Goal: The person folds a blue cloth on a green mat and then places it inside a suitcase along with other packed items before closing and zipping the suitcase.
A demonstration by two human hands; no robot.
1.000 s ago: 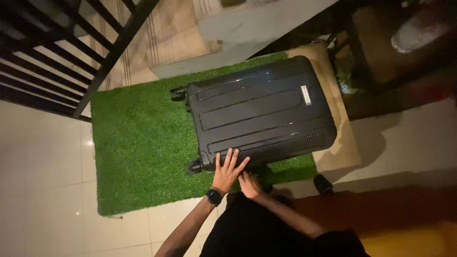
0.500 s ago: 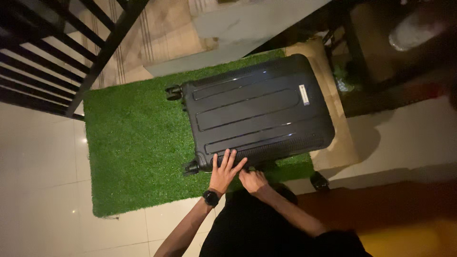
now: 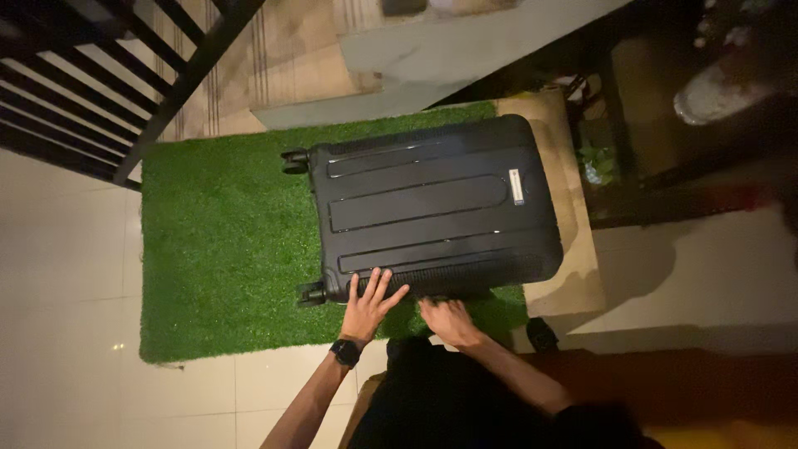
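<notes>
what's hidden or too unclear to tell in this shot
Head view:
- Near side of the black hard-shell suitcase: hidden by its own top shell.
- Right hand fingers: blurred, in shadow; grip unclear.
- Left hand palm: flat on the shell, underside hidden.
- Dark top-right corner: too dim.

suitcases (image 3: pixel 432 208): 1 | grass mats (image 3: pixel 224 249): 1 | hands (image 3: pixel 368 303): 2 | wristwatches (image 3: pixel 345 352): 1 | visible suitcase wheels (image 3: pixel 293 160): 2

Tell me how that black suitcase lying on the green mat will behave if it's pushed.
The black suitcase has a ribbed hard shell, so it probably stays stiff. It lies flat, its wheels sideways, so it likely drags rather than rolls. The grass mat probably resists sliding. Its weight cannot be judged.
</notes>
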